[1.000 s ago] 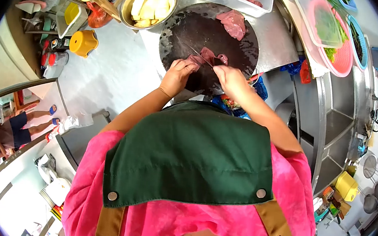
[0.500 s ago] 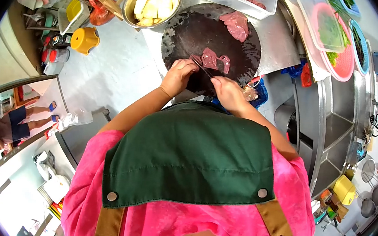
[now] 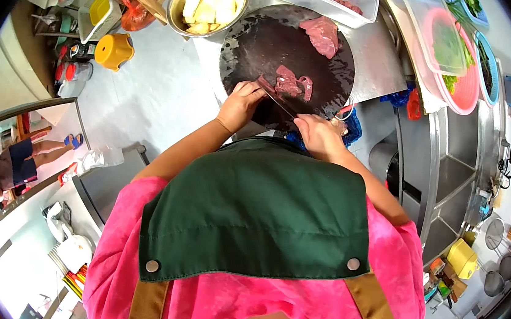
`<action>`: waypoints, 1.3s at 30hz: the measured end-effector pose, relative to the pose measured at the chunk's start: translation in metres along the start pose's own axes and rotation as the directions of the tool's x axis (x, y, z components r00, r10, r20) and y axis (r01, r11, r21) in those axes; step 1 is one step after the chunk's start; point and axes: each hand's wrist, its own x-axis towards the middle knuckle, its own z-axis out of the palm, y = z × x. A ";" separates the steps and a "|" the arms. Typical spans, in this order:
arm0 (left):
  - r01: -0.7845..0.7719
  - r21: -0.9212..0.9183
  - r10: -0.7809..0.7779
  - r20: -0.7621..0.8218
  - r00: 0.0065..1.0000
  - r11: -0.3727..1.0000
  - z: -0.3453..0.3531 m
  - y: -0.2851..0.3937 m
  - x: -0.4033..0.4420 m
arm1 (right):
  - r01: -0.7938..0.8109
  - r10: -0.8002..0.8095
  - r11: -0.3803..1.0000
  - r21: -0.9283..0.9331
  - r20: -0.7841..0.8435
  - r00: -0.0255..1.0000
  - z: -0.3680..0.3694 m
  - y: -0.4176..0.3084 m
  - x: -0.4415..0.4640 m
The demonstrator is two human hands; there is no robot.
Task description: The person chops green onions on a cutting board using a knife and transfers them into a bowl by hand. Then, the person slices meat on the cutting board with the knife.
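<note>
the person's right hand (image 3: 319,135) is closed around the handle end of a knife (image 3: 283,105), its thin blade slanting up and left over the dark round chopping board (image 3: 244,51) towards the left hand (image 3: 240,104), whose fingers are bent down beside the blade at the meat, though whether they pinch it cannot be told. the cut meat (image 3: 288,81) lies on the board just beyond the blade, and a larger chunk of meat (image 3: 321,38) rests near the far edge, with a metal bowl (image 3: 189,31) of pale yellow pieces (image 3: 207,6) and a clear plastic box (image 3: 344,12) past the board on the counter (image 3: 373,60)
</note>
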 end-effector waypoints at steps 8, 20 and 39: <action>-0.014 -0.037 0.013 -0.015 1.000 0.999 0.006 -0.005 0.001 | -0.039 0.042 0.995 0.094 -0.023 0.999 0.025 0.002 0.093; -0.053 0.005 0.053 -0.019 0.998 0.999 0.000 -0.004 -0.002 | -0.054 0.053 0.998 0.041 0.021 0.998 -0.001 -0.005 -0.007; -0.030 -0.014 0.029 -0.061 0.998 0.999 0.002 -0.010 -0.005 | -0.240 0.240 0.939 0.246 0.030 0.970 -0.021 -0.014 0.024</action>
